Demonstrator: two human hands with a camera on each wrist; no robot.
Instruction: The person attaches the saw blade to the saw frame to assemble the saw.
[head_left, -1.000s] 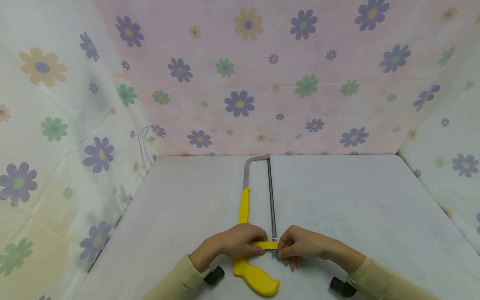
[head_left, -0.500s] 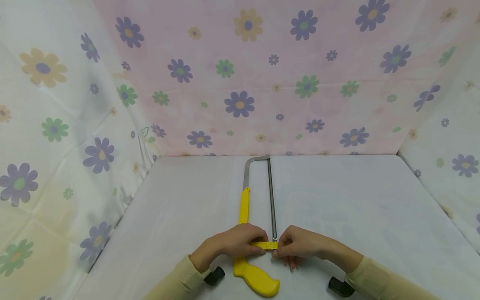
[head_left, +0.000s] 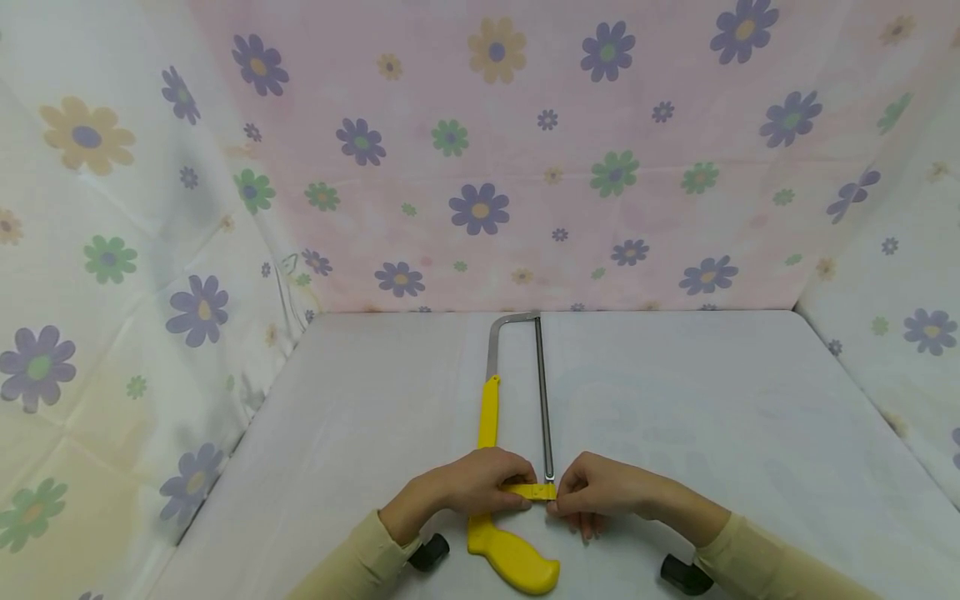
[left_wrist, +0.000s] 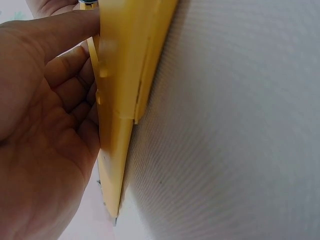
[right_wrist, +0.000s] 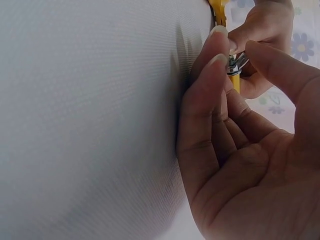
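A hacksaw point(head_left: 488, 412) with a yellow frame and handle lies on the white table, its metal front bow pointing away from me. Its blade point(head_left: 544, 392) runs along the right side. My left hand point(head_left: 483, 482) grips the yellow crosspiece near the handle; in the left wrist view, the yellow frame point(left_wrist: 122, 65) passes beside its thumb and curled fingers. At the blade's near end, my right hand point(head_left: 609, 487) has thumb and fingers at a small metal wing nut point(right_wrist: 238, 63), pinching it. From the head view, the fingertips mostly hide that nut.
The white tabletop point(head_left: 675, 392) extends around the saw. A flowered pink curtain point(head_left: 555, 208) stands at the back, and flowered white cloth point(head_left: 150, 250) hangs at the sides. A black wrist device sits under each forearm.
The right fingertips have shifted slightly left over the wing nut, which showed a second ago, then drawn back a little. The left hand and hacksaw stay in place.
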